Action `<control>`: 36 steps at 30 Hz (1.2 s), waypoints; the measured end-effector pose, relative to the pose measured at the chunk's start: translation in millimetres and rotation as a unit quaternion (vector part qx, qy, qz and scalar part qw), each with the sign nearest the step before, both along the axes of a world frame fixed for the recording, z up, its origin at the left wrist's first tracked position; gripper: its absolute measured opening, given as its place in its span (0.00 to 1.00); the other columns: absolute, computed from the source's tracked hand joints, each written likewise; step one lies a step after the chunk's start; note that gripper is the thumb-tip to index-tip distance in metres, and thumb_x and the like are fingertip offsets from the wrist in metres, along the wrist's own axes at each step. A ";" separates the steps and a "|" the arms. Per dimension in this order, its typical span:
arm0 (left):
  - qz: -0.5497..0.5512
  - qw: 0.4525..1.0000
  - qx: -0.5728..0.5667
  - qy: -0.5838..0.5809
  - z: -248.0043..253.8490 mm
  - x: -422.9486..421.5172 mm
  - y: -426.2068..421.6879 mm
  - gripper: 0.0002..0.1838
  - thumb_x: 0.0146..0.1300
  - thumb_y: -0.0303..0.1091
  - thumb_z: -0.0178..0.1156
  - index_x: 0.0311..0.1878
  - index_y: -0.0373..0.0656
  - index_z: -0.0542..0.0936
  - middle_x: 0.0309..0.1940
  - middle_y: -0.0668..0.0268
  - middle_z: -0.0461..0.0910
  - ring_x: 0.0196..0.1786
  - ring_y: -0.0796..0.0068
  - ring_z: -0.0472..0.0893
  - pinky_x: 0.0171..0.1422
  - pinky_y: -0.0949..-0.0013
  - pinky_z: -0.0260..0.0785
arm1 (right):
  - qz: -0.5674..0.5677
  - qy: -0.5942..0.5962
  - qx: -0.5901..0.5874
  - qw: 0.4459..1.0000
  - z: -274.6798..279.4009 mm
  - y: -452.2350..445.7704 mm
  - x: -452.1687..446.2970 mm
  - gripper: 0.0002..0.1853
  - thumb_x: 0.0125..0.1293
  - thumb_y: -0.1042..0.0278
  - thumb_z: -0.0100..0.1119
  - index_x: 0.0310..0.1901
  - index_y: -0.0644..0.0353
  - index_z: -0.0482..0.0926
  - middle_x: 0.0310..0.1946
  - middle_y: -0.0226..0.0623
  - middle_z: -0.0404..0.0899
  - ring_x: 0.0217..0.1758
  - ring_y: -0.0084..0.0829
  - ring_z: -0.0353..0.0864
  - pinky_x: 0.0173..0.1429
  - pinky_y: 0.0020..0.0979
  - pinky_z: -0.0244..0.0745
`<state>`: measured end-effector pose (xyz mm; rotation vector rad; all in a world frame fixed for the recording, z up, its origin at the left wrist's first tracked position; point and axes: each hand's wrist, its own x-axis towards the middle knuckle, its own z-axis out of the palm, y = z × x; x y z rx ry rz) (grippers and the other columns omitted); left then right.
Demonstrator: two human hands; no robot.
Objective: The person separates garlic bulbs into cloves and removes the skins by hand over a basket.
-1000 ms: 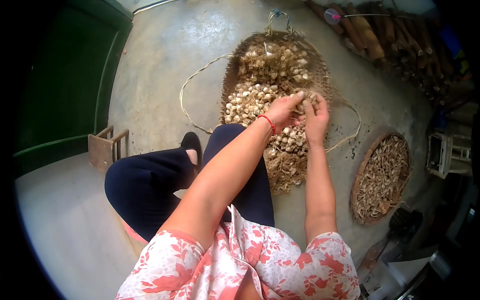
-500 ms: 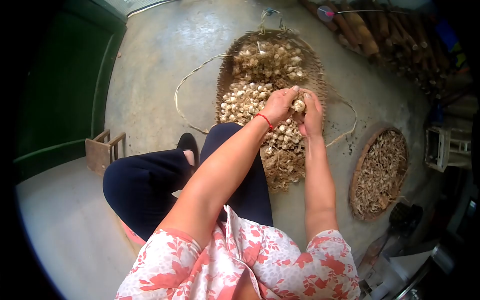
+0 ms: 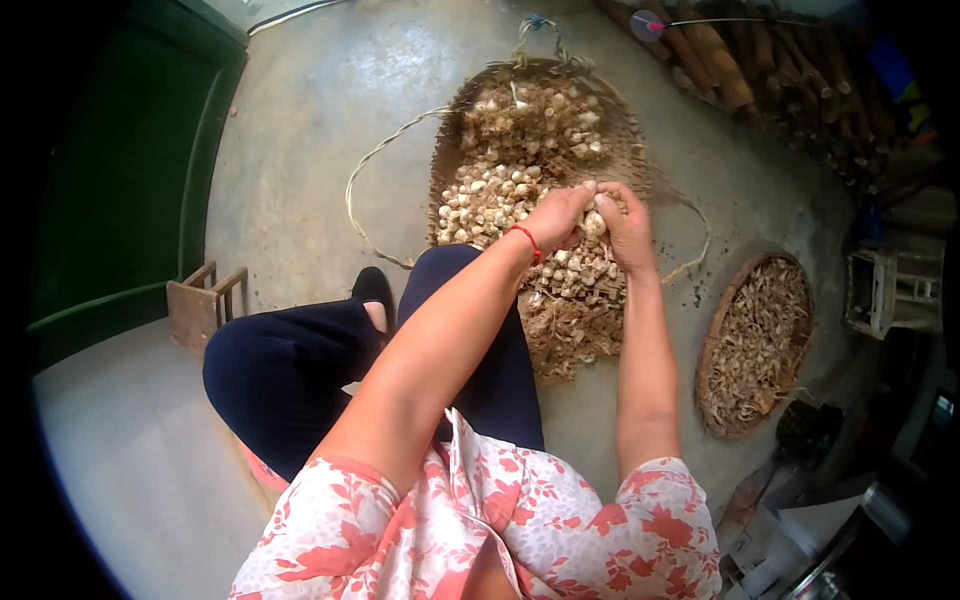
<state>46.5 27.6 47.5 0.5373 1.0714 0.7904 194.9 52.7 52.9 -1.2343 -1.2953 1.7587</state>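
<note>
My left hand, with a red cord at the wrist, is closed at its fingertips near a pale garlic bulb. My right hand pinches the same bulb from the other side, and the two hands meet at its top. Fingers partly cover the bulb. Beneath them is a long woven basket with rope handles, holding heaps of garlic bulbs with dry roots and stems. More root-side-out garlic bunches lie at its near end, close to my knee.
To the right, a round woven tray holds dry peelings or stalks. Stacked logs lie at the upper right, and a small wooden stool stands at the left by a green door. A rope handle loops onto the floor.
My right hand has shifted slightly to the right and down, with its fingers more bent over the bulb. The bulb sits a little lower between my hands. The view has moved slightly.
</note>
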 end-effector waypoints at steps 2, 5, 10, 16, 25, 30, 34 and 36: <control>0.051 0.993 -0.042 -0.094 -4.2 -5.9 0.7 0.22 0.71 0.52 0.43 0.32 0.42 0.69 0.18 0.71 0.64 0.13 0.82 0.59 0.17 0.75 0.49 | -0.046 0.064 0.014 0.997 -3.2 -6.0 -15.1 0.06 0.65 0.67 0.58 0.41 0.56 0.75 0.27 0.23 0.76 0.22 0.10 0.69 0.19 0.14 0.61; 0.090 0.991 -0.059 -0.079 10.8 -7.9 0.2 0.22 0.71 0.53 0.43 0.31 0.44 0.66 0.18 0.70 0.64 0.13 0.81 0.60 0.16 0.75 0.47 | -0.165 0.120 0.025 0.979 -13.5 -11.2 -30.5 0.06 0.66 0.66 0.57 0.39 0.58 0.74 0.28 0.25 0.76 0.23 0.11 0.71 0.19 0.14 0.63; 0.078 0.993 0.050 0.080 3.6 0.4 -1.1 0.24 0.66 0.58 0.50 0.29 0.45 0.69 0.17 0.72 0.65 0.13 0.82 0.64 0.15 0.76 0.54 | -0.160 0.004 0.077 0.984 -32.1 -10.5 -36.1 0.05 0.66 0.69 0.56 0.38 0.60 0.75 0.27 0.24 0.73 0.25 0.13 0.67 0.27 0.18 0.64; 0.156 0.930 0.259 0.211 6.2 5.5 -4.4 0.16 0.63 0.46 0.59 0.30 0.43 0.73 0.18 0.70 0.71 0.17 0.80 0.70 0.20 0.76 0.62 | -0.240 0.094 0.065 0.964 -23.2 -21.2 -53.1 0.06 0.67 0.69 0.52 0.41 0.63 0.73 0.27 0.27 0.73 0.27 0.16 0.70 0.32 0.19 0.68; 0.210 0.963 0.163 0.049 -8.0 -3.6 1.0 0.13 0.65 0.36 0.58 0.42 0.39 0.68 0.33 0.64 0.73 0.30 0.73 0.77 0.33 0.68 0.80 | -0.337 0.306 -0.239 0.858 -28.7 -1.1 -36.1 0.11 0.67 0.62 0.52 0.40 0.62 0.72 0.30 0.35 0.74 0.31 0.30 0.75 0.32 0.27 0.74; 0.227 0.955 0.100 -0.161 -16.5 -6.5 2.3 0.10 0.65 0.33 0.56 0.42 0.40 0.67 0.32 0.64 0.72 0.27 0.73 0.77 0.26 0.70 0.79 | -0.248 0.421 -0.209 0.847 -10.9 -1.8 -12.9 0.16 0.69 0.63 0.47 0.52 0.64 0.67 0.46 0.48 0.73 0.49 0.38 0.74 0.51 0.38 0.75; 0.215 0.967 -0.004 -0.138 23.4 -10.0 -4.5 0.07 0.65 0.32 0.56 0.40 0.42 0.68 0.27 0.66 0.72 0.18 0.75 0.72 0.19 0.72 0.71 | -0.240 0.343 -0.134 0.898 -14.7 -5.8 -5.3 0.15 0.70 0.63 0.47 0.53 0.63 0.68 0.46 0.49 0.75 0.50 0.39 0.77 0.55 0.40 0.77; 0.209 0.970 -0.014 -0.123 14.6 -7.6 -1.6 0.07 0.65 0.32 0.56 0.39 0.43 0.69 0.26 0.66 0.73 0.15 0.75 0.71 0.17 0.72 0.68 | -0.236 0.303 -0.089 0.919 -22.3 -6.1 -0.8 0.14 0.71 0.62 0.48 0.52 0.61 0.69 0.44 0.48 0.76 0.47 0.38 0.79 0.54 0.39 0.79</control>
